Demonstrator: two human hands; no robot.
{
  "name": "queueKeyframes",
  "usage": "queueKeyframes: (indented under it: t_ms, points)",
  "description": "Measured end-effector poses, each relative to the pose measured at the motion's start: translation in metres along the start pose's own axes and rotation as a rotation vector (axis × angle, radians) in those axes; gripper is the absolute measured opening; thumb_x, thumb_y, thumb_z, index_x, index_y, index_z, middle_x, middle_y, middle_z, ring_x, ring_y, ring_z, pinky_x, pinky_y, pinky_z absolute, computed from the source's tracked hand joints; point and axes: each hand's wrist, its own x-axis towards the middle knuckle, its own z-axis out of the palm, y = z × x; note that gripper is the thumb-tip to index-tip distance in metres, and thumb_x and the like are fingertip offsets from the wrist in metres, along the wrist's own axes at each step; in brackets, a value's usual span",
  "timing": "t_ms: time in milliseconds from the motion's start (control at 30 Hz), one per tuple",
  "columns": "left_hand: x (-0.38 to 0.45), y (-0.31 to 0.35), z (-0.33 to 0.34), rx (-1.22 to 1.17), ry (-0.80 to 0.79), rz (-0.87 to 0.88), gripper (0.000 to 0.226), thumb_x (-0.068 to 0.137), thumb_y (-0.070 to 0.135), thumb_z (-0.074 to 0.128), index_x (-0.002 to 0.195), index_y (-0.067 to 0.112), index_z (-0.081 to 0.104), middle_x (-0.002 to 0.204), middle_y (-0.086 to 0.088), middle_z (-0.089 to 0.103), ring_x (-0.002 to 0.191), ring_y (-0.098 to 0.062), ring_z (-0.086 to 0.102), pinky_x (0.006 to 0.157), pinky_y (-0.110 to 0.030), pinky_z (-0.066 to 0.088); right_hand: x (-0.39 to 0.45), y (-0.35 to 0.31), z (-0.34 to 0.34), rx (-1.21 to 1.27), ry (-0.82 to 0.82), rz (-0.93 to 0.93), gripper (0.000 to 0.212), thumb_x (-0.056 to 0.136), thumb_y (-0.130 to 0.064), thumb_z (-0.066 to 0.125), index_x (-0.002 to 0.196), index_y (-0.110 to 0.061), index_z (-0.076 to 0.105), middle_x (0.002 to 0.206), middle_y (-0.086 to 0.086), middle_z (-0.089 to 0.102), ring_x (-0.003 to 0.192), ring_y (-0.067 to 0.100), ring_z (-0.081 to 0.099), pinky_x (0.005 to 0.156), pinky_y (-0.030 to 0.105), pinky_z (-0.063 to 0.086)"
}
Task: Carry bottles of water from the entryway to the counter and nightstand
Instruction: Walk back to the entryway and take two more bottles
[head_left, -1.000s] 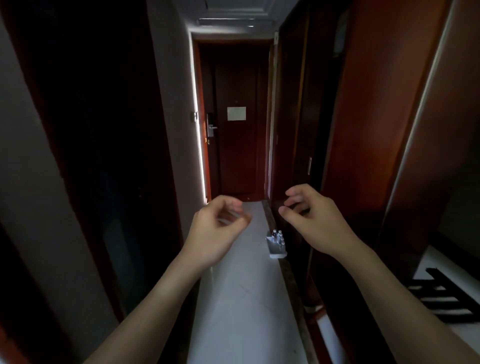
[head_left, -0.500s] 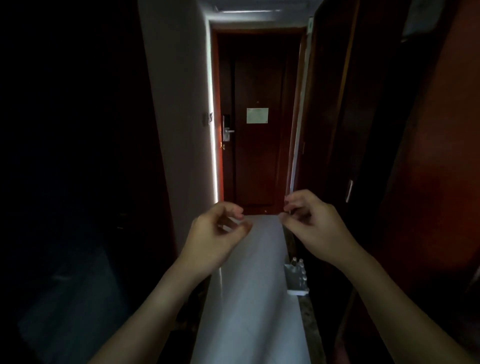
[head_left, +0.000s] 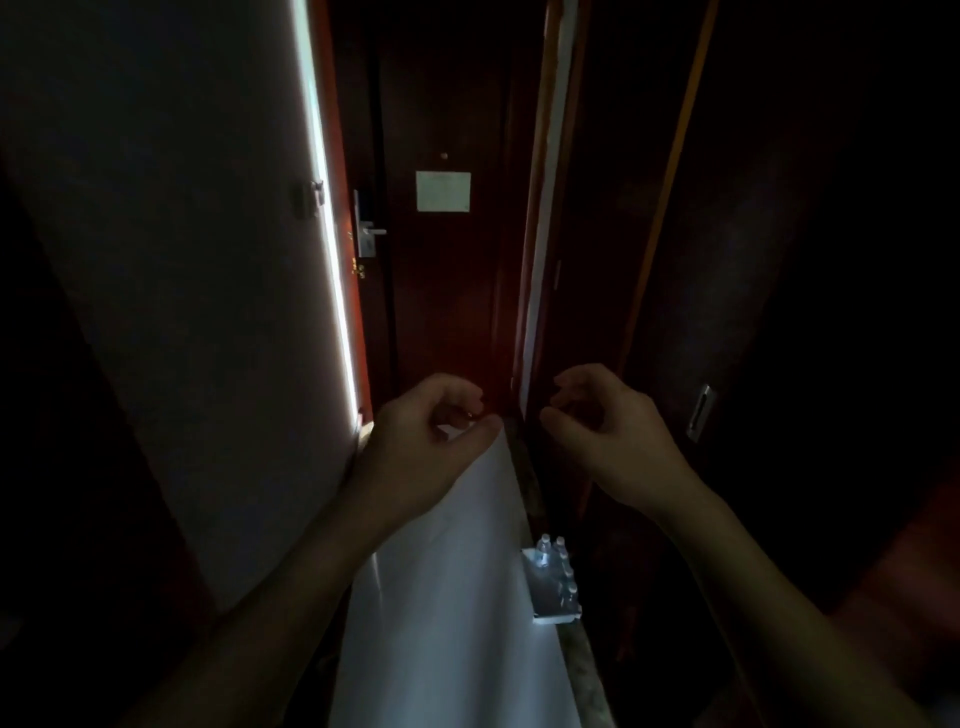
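Plastic bottles (head_left: 558, 569) sit in a tray (head_left: 545, 597) at five o'clock; my left hand (head_left: 431, 441) and right hand (head_left: 602, 426) hang loosely curled, empty. Dim light risks a fumbled grab.

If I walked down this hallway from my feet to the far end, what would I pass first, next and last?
Pale floor → tray of water bottles by the right wall → dark door with its handle and paper notice.
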Motion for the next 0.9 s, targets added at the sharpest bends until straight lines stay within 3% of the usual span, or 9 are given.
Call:
queueKeyframes:
  t_ms: [233, 400, 667, 833, 900]
  points:
    - [0.123, -0.079, 0.063, -0.007, -0.072, -0.019, 0.019, 0.081, 0.009, 0.078, 0.098, 0.010, 0.070, 0.089, 0.005, 0.070, 0.083, -0.006, 0.066, 0.069, -0.012, 0.051, 0.124, 0.090, 0.014, -0.014, 0.019, 0.049, 0.034, 0.087, -0.030, 0.071, 0.119, -0.023, 0.059, 0.105, -0.010, 0.066, 0.086, 0.003, 0.063, 0.071, 0.017, 0.047]
    - [0.212, -0.143, 0.114, 0.010, -0.080, -0.045, 0.020, 0.080, 0.011, 0.079, 0.096, 0.019, 0.070, 0.086, 0.009, 0.071, 0.079, 0.000, 0.066, 0.072, -0.013, 0.051, 0.223, 0.164, 0.031, 0.018, 0.018, 0.035, 0.035, 0.087, -0.030, 0.070, 0.120, -0.025, 0.057, 0.102, -0.016, 0.062, 0.095, -0.009, 0.056, 0.075, 0.010, 0.042]
    - [0.365, -0.217, 0.187, 0.051, -0.120, -0.039, 0.019, 0.080, 0.015, 0.080, 0.096, 0.019, 0.070, 0.087, 0.008, 0.072, 0.081, -0.003, 0.069, 0.071, -0.017, 0.053, 0.386, 0.256, 0.031, 0.048, 0.026, 0.094, 0.033, 0.088, -0.027, 0.070, 0.119, -0.025, 0.057, 0.098, -0.018, 0.060, 0.091, -0.007, 0.056, 0.070, 0.008, 0.040]
    - [0.427, -0.277, 0.245, 0.039, -0.271, -0.034, 0.022, 0.082, 0.016, 0.077, 0.091, 0.031, 0.064, 0.087, 0.012, 0.068, 0.081, -0.001, 0.066, 0.069, -0.026, 0.057, 0.432, 0.332, 0.039, 0.053, 0.080, 0.214, 0.031, 0.086, -0.024, 0.072, 0.113, -0.029, 0.057, 0.096, -0.020, 0.061, 0.090, -0.007, 0.058, 0.070, 0.004, 0.042]
    - [0.449, -0.311, 0.275, 0.033, -0.358, -0.036, 0.020, 0.083, 0.018, 0.075, 0.093, 0.032, 0.064, 0.090, 0.016, 0.067, 0.083, -0.001, 0.066, 0.068, -0.024, 0.058, 0.444, 0.367, 0.044, 0.064, 0.116, 0.303, 0.032, 0.085, -0.023, 0.073, 0.112, -0.030, 0.057, 0.096, -0.017, 0.063, 0.093, 0.001, 0.062, 0.076, 0.014, 0.047]
